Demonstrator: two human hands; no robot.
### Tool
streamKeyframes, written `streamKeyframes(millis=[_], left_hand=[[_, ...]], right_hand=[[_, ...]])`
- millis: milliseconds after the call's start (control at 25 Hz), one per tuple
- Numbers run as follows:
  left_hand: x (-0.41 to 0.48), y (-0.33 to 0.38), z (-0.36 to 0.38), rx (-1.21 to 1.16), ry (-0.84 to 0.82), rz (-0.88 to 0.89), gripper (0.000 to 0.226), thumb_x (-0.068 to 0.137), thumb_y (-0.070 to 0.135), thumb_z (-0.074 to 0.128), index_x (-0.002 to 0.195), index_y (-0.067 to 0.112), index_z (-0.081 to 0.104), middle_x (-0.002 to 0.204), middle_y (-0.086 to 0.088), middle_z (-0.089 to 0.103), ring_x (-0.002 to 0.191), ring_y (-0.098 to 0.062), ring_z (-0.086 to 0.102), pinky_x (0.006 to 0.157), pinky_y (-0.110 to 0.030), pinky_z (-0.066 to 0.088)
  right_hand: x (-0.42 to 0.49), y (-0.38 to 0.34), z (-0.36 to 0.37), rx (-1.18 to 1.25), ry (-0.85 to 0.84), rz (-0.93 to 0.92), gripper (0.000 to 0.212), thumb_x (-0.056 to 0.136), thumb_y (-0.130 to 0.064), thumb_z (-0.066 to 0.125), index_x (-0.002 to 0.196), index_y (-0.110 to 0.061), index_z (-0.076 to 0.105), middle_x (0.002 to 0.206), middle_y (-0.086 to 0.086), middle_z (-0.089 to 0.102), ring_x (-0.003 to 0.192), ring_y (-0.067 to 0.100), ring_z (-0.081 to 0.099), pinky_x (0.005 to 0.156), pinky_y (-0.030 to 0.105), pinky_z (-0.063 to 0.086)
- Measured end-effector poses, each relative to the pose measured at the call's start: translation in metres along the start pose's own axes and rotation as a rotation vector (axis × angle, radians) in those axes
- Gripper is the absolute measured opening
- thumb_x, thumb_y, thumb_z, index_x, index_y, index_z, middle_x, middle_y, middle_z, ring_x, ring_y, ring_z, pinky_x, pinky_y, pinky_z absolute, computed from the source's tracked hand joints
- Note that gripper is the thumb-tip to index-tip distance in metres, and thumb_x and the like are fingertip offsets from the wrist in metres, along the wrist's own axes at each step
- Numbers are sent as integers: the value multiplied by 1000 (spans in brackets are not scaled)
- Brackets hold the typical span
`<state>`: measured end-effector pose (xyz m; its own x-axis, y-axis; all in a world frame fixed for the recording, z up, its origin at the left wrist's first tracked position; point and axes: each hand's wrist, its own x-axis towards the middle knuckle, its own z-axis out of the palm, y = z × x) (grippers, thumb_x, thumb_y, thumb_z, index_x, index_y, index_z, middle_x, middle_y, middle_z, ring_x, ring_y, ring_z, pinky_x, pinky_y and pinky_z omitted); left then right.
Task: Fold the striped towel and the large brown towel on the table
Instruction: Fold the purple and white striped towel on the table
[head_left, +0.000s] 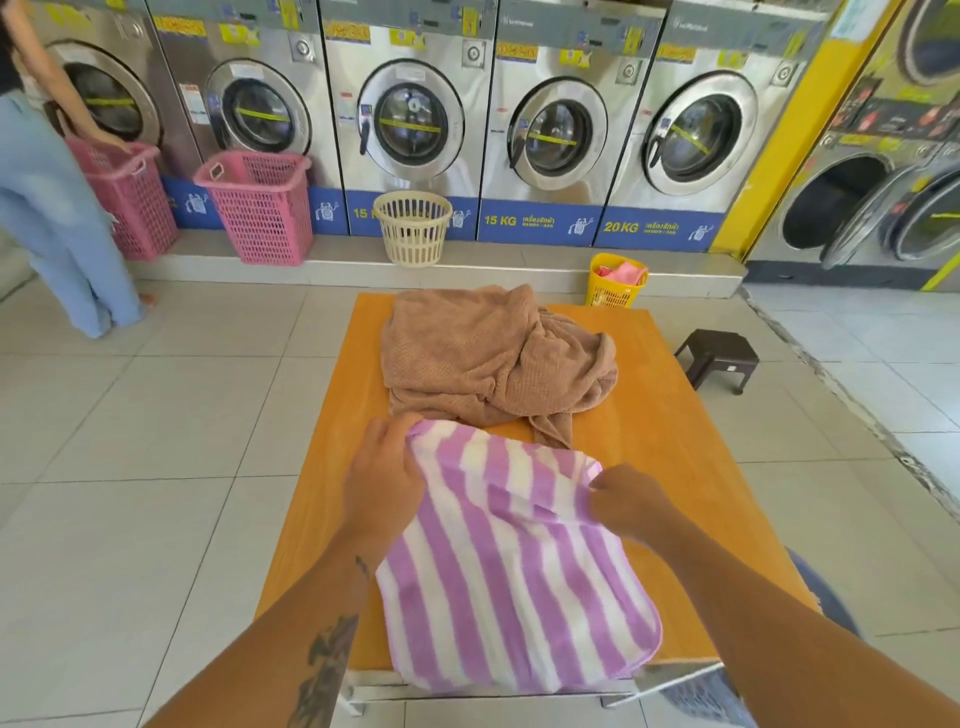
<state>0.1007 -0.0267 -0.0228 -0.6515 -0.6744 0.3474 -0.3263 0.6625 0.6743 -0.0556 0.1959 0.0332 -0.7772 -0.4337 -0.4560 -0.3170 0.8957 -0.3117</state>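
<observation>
The striped towel (514, 571) lies on the near half of the table (675, 415), its long axis running from the two hands back toward the person. Its purple and white stripes run much the same way, slanting a little. The left hand (382, 478) grips the towel's far left corner, fingers curled into the cloth so that the tips are buried. The right hand (623, 501) pinches the far right edge, and its fingertips are hidden under the knuckles and a fold. Behind the hands, the towel's near end droops over the table edge and hides it. Whether the towel is already doubled there I cannot tell. Just beyond the hands sits the brown towel (488, 358), crumpled in a heap on the far half of the table with no clear direction to it. One tail of it trails back to the striped towel's far edge between the hands. Far past the hands stands a row of washers (410, 119), with pink baskets (260, 208), a cream basket (413, 226) and a yellow basket (615, 280) on the floor. Off beyond the right hand is a dark stool (719, 358). Beyond the left, a second person (52, 208) is cut off by the frame.
</observation>
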Motion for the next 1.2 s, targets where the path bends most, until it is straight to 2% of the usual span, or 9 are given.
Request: streamKeyframes(millis=[160,240,280,320,360,560,760,920,1200], left_hand=[[7,11,-3,13,18,47,40,92,2,45,122,23,62,109,2,55,90,-21,57,72,-35,51],[13,18,-6,36,22,60,35,91,2,46,114,22,64,105,5,53,85,-19,56,66,-33,50],[17,22,-7,44,28,70,32,91,3,46,109,22,64,102,8,52,83,-17,55,63,-32,49],[21,26,-9,47,38,80,29,90,3,45,104,22,63,99,11,49,80,-16,54,60,-30,46],[24,33,-11,44,55,91,27,89,5,45,100,23,62,95,14,47,77,-14,52,57,-28,43],[44,53,-26,37,75,191,22,82,11,55,97,26,60,92,15,42,75,-9,49,56,-18,37],[71,55,-34,-48,144,163,30,86,-1,50,96,24,62,96,14,46,79,-10,53,60,-18,39],[100,57,-46,-99,230,116,30,84,-6,49,94,21,59,98,8,51,80,-7,48,65,-25,39],[111,58,-47,-26,162,130,31,76,-6,51,93,19,54,86,5,58,79,-23,53,60,-30,34]], right_hand=[[5,1,-16,420,6,98,32,97,-14,42,67,-23,41,70,-1,43,59,12,41,56,25,36],[5,-2,-32,707,21,125,21,80,-14,53,65,-18,40,67,12,37,57,24,32,54,36,35],[7,-2,-40,808,15,94,17,65,-15,57,64,-16,41,67,20,33,59,27,29,64,40,18],[9,-1,-47,879,3,28,16,54,-15,59,62,-14,46,68,25,36,61,30,32,68,62,50],[9,-2,-56,919,-2,-45,15,51,-13,62,62,-11,52,68,22,43,63,31,41,60,46,42],[11,-4,-85,655,178,-363,23,70,8,71,76,-13,62,72,10,53,70,25,51,67,36,40],[14,-5,-94,564,94,-376,7,79,-13,80,82,-19,80,87,11,74,83,18,65,78,36,49],[3,-12,-112,866,161,-346,19,97,-17,62,90,-11,78,90,12,76,81,21,69,67,24,54],[2,-31,-120,662,604,-366,16,92,-5,65,81,-12,75,67,-6,61,44,-2,50,41,12,35]])
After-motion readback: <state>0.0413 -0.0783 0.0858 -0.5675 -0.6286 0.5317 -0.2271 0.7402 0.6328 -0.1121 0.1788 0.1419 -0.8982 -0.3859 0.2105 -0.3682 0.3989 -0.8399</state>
